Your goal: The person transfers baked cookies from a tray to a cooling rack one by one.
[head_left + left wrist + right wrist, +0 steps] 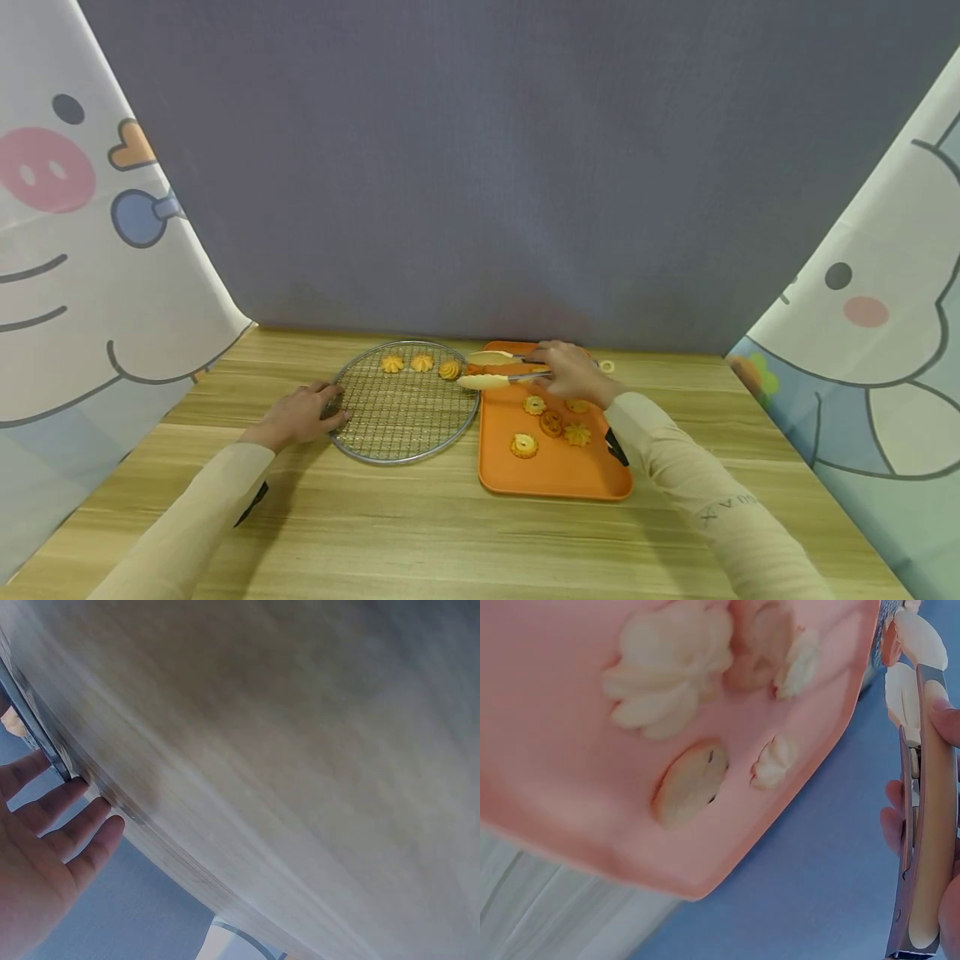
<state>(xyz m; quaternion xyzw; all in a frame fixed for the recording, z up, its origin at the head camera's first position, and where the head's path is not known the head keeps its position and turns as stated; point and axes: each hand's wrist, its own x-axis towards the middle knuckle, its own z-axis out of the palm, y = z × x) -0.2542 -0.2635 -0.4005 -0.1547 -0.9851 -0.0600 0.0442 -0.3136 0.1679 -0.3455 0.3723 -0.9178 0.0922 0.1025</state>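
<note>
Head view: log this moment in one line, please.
left hand: touching left rim of wire rack | right hand: holding tongs | rack: three cookies along far side | orange tray: more cookies

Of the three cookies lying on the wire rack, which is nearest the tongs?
The rightmost cookie in the head view, just left of the tongs. It looks swirled; the other two look star-shaped and lie farther left.

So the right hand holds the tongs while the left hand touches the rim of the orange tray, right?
Not quite: the left hand touches the rim of the round wire rack, not the orange tray, as the head view shows. The right hand does hold the tongs.
</note>
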